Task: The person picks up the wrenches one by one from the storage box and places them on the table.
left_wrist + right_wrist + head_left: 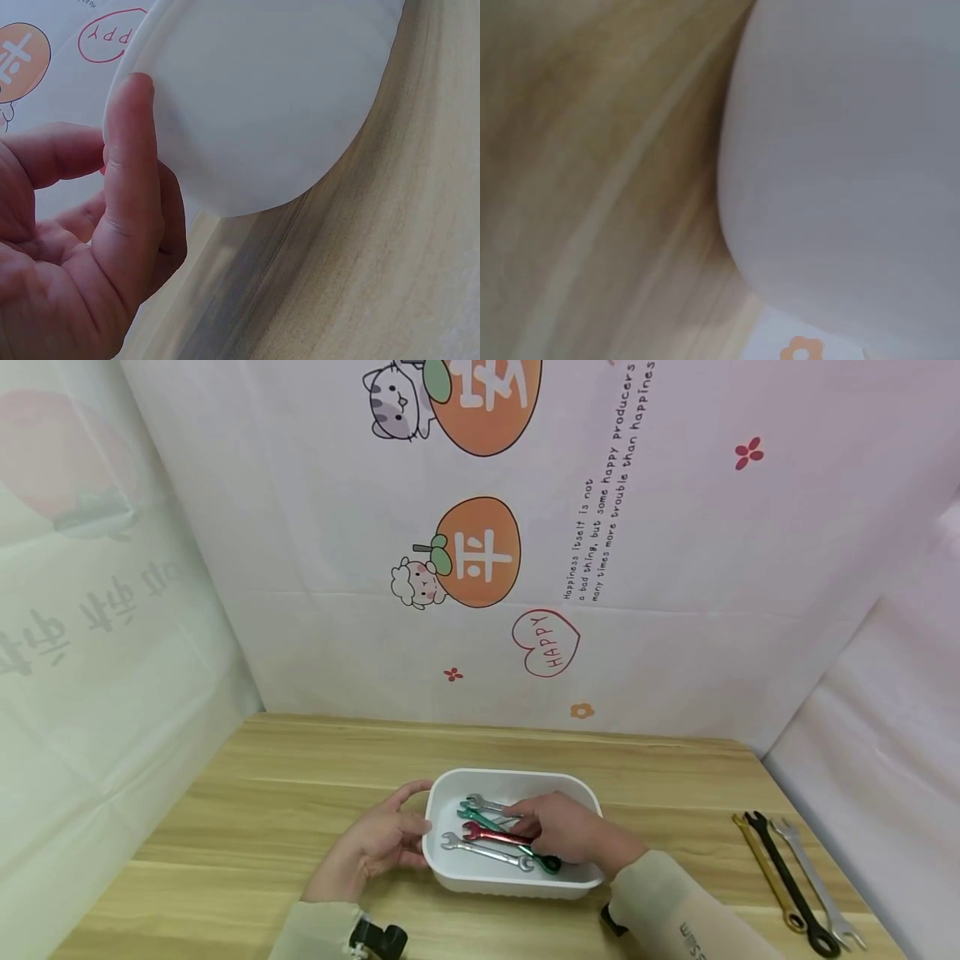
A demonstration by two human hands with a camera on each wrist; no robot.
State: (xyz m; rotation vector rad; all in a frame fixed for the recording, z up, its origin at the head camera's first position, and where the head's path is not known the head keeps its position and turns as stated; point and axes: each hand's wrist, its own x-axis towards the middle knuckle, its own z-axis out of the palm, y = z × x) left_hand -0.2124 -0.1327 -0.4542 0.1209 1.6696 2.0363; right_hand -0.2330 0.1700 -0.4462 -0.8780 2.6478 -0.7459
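Pale sleeves (678,906) lie nearest the head camera. The right hand (566,831) is inside the white box (517,887), its grip closed on the red wrench (491,835), fingertips partly hidden. A green wrench (480,817) crosses beneath; silver wrenches (487,853) lie alongside. The left hand (386,839) has its grip on the box's left end, thumb at the rim. Well apart, right side of the desk (300,777): gold wrench (767,870), black wrench (787,878), pale metal wrench (814,877).
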